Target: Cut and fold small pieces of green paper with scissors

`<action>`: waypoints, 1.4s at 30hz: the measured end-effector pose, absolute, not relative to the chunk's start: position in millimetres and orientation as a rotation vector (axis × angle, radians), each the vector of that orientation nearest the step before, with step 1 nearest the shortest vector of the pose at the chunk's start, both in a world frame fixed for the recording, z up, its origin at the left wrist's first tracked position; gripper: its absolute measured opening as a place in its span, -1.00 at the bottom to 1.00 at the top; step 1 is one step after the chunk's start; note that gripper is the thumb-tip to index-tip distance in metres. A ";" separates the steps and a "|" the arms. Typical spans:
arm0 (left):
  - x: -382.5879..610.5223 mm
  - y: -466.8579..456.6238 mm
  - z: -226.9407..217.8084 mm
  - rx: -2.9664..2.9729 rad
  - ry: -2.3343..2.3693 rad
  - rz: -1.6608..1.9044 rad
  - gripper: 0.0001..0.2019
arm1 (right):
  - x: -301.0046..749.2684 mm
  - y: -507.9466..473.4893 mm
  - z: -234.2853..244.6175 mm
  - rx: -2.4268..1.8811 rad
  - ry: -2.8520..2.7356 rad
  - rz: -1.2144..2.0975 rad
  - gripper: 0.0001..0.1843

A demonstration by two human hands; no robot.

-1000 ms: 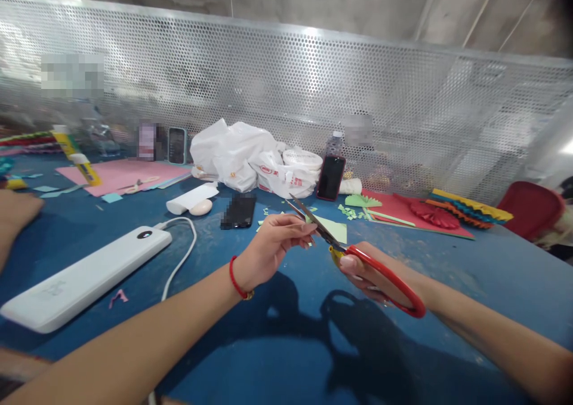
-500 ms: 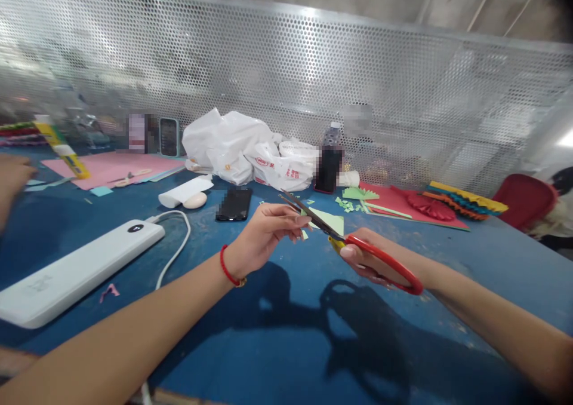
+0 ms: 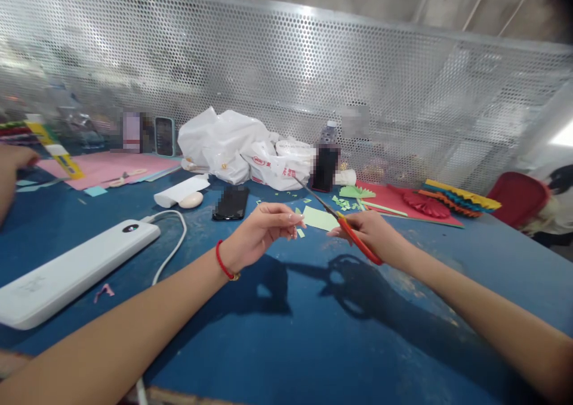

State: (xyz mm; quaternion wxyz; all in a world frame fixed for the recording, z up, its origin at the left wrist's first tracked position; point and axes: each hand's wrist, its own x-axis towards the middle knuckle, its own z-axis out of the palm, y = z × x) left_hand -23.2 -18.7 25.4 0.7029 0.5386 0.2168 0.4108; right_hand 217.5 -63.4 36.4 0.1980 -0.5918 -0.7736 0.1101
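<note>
**Red-handled scissors slanting beside a pinched green sliver**

Red handles are sitting inside the closed right hand point(image 3: 376, 236), which is gripping the scissors point(image 3: 358, 239) above the blue table point(image 3: 286, 333). Their long axis is running from the handles, near and right, to the tips, far and left. The blades are looking shut together.

The left hand point(image 3: 262, 230) is hovering just left of them, its fingertips narrowed into a pinch on a sliver of green paper point(image 3: 299, 232). That sliver is hanging between the two hands, nearer the left one and apart from the blades. A larger green paper piece point(image 3: 320, 218) is lying flat on the table just beyond it, under the blades.

Open tabletop is stretching towards the near edge beneath both forearms. To the left, a white power bank point(image 3: 67, 270) and its cable point(image 3: 172, 247) are taking up room. A black phone point(image 3: 230, 203) and white plastic bags point(image 3: 233, 151) are lying on the far side, with red paper point(image 3: 398, 199) at far right. Another person's hand point(image 3: 11, 163) is reaching in at the far left edge.
</note>
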 end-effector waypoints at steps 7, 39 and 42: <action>-11.2 -18.5 12.9 1.453 0.683 0.753 -0.85 | 234.3 -43.8 22.8 -1.797 -2.225 -0.079 -0.67; -1.3 -32.6 6.1 1.854 0.679 0.518 -0.86 | 193.5 -77.4 -8.5 -0.981 -2.133 0.949 -0.73; -1.1 -32.0 5.1 1.788 0.658 0.517 -0.84 | 194.0 -75.8 -9.4 -0.986 -2.055 1.092 -0.74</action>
